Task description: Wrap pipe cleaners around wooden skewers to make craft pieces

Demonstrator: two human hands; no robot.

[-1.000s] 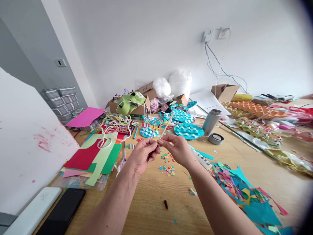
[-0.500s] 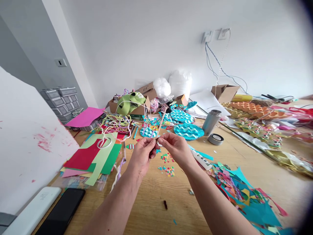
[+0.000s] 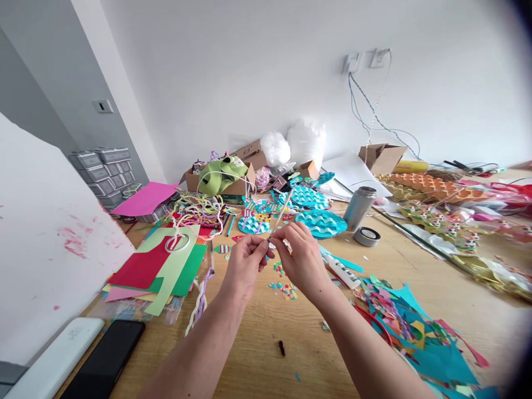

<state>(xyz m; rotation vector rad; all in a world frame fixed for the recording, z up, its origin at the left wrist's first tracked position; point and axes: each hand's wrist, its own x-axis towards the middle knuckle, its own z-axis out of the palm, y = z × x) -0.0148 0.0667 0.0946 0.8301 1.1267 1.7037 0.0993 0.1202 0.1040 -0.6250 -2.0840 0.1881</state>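
Both hands meet above the middle of the table, pinching at the lower end of a thin pale stick (image 3: pixel 283 210). My left hand (image 3: pixel 244 267) is closed, thumb against the fingers, around that end. My right hand (image 3: pixel 302 256) pinches close beside the left fingertips; a small white bit shows there, too small to name. The stick slants up and away to the right. Below the hands lie small coloured paper dots (image 3: pixel 286 291). Beyond them stand round turquoise paper pieces with white wavy strips (image 3: pixel 321 224) and small paper fish (image 3: pixel 223 249).
To the left are coloured paper sheets (image 3: pixel 137 267), a roll of tape (image 3: pixel 178 243), yarn (image 3: pixel 195 208) and a black phone (image 3: pixel 103 360). On the right are a metal flask (image 3: pixel 359 208), its lid (image 3: pixel 367 236), a glue tube (image 3: pixel 343 271) and paper scraps (image 3: pixel 436 349).
The stick has tilted further to the right and its far end has swung that way. My right hand has turned slightly, its knuckles higher. The left hand has hardly moved.
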